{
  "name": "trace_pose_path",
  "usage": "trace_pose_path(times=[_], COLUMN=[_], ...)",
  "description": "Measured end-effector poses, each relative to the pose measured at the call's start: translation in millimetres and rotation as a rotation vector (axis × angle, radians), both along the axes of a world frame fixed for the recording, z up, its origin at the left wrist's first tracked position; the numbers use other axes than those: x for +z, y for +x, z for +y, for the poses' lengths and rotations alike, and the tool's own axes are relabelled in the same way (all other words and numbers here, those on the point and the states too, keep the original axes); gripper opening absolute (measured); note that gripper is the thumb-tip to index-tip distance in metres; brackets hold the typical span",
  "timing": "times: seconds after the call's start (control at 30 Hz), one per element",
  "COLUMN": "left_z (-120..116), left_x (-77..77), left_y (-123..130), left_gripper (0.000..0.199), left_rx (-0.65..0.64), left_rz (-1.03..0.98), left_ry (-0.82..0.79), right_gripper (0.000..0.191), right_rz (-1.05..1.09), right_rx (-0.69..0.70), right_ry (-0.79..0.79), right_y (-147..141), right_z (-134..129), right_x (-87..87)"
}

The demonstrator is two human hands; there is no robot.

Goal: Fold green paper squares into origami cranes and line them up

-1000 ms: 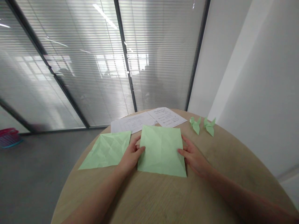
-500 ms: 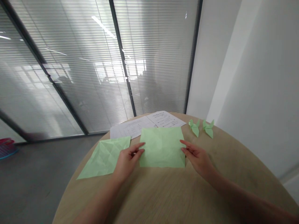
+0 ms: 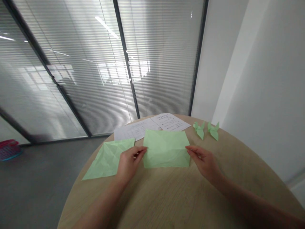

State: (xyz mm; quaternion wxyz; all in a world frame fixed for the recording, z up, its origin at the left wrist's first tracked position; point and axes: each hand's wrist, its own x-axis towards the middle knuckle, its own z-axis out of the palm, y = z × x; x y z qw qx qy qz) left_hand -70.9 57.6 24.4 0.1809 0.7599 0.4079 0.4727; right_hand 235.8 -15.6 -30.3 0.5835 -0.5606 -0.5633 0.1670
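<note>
A light green sheet of paper [image 3: 166, 149], faintly creased, is held between my two hands over the table. My left hand [image 3: 130, 160] pinches its left edge between thumb and fingers. On the opposite side, my right hand [image 3: 202, 159] pinches the right edge at about the same height. Partly behind my left hand lies a second green sheet [image 3: 105, 160], marked with many fold creases. Two small folded green paper figures, one [image 3: 199, 129] beside the other [image 3: 213, 130], rest to the right, beyond my right hand.
Two printed white sheets, one on the left [image 3: 131, 129] and one on the right [image 3: 171, 121], lie at the back of the round wooden table [image 3: 164, 200]. A red and blue basket [image 3: 9, 149] stands on the floor at far left. Glass panels with blinds [image 3: 162, 79] rise behind.
Both hands have closed their fingers into pinches on the side edges of the green sheet. Its near edge sits slightly higher in view. The camera has shifted a little.
</note>
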Motion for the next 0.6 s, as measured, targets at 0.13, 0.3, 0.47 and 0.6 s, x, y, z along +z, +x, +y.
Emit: trace_pose_path(times=[0.13,0.3,0.47,0.6], left_z=[3,5,2,-5], left_x=[-0.2,2.7,6.6,15.7], left_y=[-4,-6,-4,0], left_gripper=[0.018,0.018,0.014,0.016], left_rx=[-0.002,-0.037,-0.083,-0.098], left_rz=[0.026,0.098,0.153,0.112], left_ry=[0.081,0.194,0.268,0.212], right_gripper=[0.046,0.044,0.033,0.028], right_rz=[0.051,0.015,-0.125,-0.194], right_rx=[0.025,0.039,0.004,-0.069], right_ry=[-0.012,0.002,0.098,0.250], right_y=[2,2,1,0], right_z=[3,3,0,-3], right_x=[-5.0,-5.8,1.6,11.9])
